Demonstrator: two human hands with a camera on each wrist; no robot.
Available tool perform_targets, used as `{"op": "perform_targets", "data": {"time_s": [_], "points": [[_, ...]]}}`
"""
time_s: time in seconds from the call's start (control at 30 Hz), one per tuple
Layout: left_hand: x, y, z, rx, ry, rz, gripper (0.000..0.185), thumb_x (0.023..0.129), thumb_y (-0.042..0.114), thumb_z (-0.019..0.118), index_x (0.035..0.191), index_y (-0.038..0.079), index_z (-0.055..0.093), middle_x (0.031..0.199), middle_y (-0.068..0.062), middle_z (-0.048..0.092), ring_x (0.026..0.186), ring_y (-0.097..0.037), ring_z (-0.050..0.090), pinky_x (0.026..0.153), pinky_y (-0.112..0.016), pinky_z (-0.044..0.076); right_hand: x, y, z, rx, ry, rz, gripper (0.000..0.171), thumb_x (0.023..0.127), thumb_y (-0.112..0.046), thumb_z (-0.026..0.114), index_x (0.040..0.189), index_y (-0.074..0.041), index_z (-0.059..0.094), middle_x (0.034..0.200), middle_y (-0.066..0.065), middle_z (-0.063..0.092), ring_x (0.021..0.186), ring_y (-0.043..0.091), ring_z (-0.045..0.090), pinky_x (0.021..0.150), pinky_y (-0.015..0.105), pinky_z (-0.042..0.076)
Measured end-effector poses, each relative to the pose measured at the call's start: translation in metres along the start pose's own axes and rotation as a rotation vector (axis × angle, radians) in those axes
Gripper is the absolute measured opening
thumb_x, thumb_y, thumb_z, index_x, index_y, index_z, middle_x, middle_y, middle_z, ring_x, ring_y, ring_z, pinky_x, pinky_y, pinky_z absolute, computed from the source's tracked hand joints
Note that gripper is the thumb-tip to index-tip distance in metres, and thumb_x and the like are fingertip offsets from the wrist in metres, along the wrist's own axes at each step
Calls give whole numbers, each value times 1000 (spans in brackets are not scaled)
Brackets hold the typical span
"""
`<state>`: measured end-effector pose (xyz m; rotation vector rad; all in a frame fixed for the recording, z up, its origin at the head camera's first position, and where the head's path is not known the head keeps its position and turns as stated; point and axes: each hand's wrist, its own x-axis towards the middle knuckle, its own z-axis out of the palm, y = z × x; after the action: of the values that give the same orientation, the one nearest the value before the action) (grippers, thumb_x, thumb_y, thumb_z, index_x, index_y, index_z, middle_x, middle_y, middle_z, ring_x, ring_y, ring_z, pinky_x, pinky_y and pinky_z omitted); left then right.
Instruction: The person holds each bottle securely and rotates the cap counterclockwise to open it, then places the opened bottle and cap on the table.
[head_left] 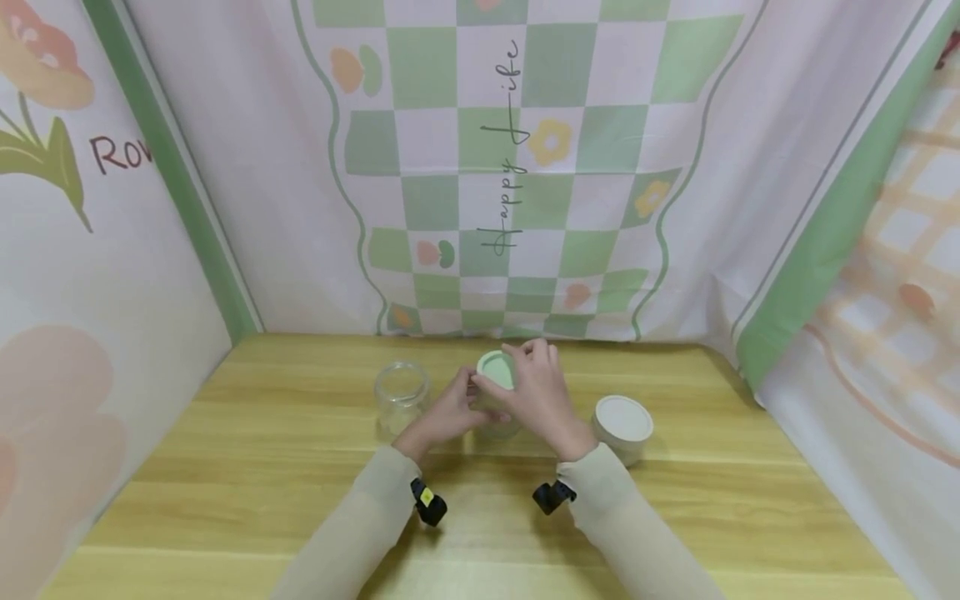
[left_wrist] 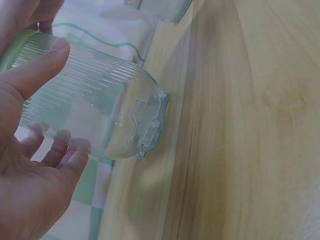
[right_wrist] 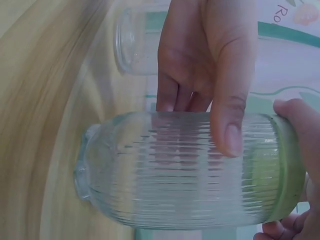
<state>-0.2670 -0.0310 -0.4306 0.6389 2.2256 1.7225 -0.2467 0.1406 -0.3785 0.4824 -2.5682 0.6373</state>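
A ribbed clear glass jar (head_left: 497,428) with a pale green lid (head_left: 495,369) stands upright on the wooden table (head_left: 300,500), in the middle near the back. My left hand (head_left: 448,410) grips its body, thumb (left_wrist: 42,62) on one side and fingers (left_wrist: 62,155) curled round the other. From above, my right hand (head_left: 537,388) holds the green lid (right_wrist: 287,172), its fingertips (right_wrist: 295,117) curled over the rim. The ribbed jar (right_wrist: 185,170) looks empty.
An open, lidless clear jar (head_left: 401,393) stands just left of my hands. A jar with a white lid (head_left: 622,425) stands to the right. Printed cloth walls (head_left: 525,167) close in the table at the back and both sides.
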Motion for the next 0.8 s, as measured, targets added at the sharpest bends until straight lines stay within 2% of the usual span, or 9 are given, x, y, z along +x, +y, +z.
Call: {"op": "perform_targets", "data": {"time_s": [0.27,0.43,0.63,0.8], "points": [[-1,0,-2,-3,-3,11,78,84,37,83,140,14,35,147,-5,41,138,-30,40,111,-53,36,0,4,0,119,-24,31,76,84,-55,77,136,-2,61,120,18,47,110,33,40,78,43,47],[-1,0,-2,5,-17,15,77,85,37,82,141,14,35,145,-4,41,139,-32,39,112,-54,34,3,11,-2,145,-70,21,73,83,-50,80,136,-4,61,122,16,49,108,32,42,80,44,46],[-1,0,-2,-1,-32,8,78,86,36,81,144,16,33,145,-2,39,139,-31,38,113,-54,33,9,18,-10,242,-171,3,68,83,-44,81,137,-7,61,129,14,50,117,34,41,85,49,47],[-1,0,-2,-10,-37,21,78,88,31,80,146,13,31,148,-5,37,139,-32,37,113,-54,33,13,26,-19,360,-308,-21,64,86,-32,79,142,-9,57,139,13,47,121,34,41,87,50,49]]}}
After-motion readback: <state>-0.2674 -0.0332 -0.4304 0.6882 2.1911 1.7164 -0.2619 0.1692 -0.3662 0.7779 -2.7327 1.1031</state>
